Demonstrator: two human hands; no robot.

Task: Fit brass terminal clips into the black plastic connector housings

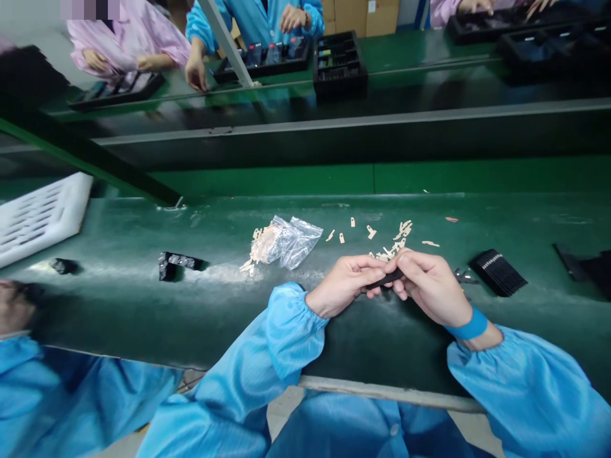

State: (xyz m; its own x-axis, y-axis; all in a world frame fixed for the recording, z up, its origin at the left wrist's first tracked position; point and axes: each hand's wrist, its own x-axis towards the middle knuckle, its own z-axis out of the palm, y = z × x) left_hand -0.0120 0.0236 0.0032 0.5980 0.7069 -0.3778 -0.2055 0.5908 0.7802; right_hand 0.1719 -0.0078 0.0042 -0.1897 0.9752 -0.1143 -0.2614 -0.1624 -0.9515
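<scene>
My left hand [351, 280] is closed around one end of a small, flat black part [387, 278]. On the other end, the thumb and fingers of my right hand [424, 280] pinch together, partly covering it. Just beyond my fingertips lies a loose scatter of small cream-coloured flat pieces [403, 230], each with a hole or notch. Left of them a clear plastic bag [300, 242] spills more of the same pieces. To the right of my right hand sits a neat row of thin black parts [498, 272], with a few small dark bits beside it.
Black parts [179, 262] lie farther left, near a white slotted tray [45, 213]. A neighbour's hand [14, 308] is at the left edge. Green slanting post [119, 168] meets the bench there. Across the divider, several people work over black trays [340, 63]. Dark pieces [587, 267] rest far right.
</scene>
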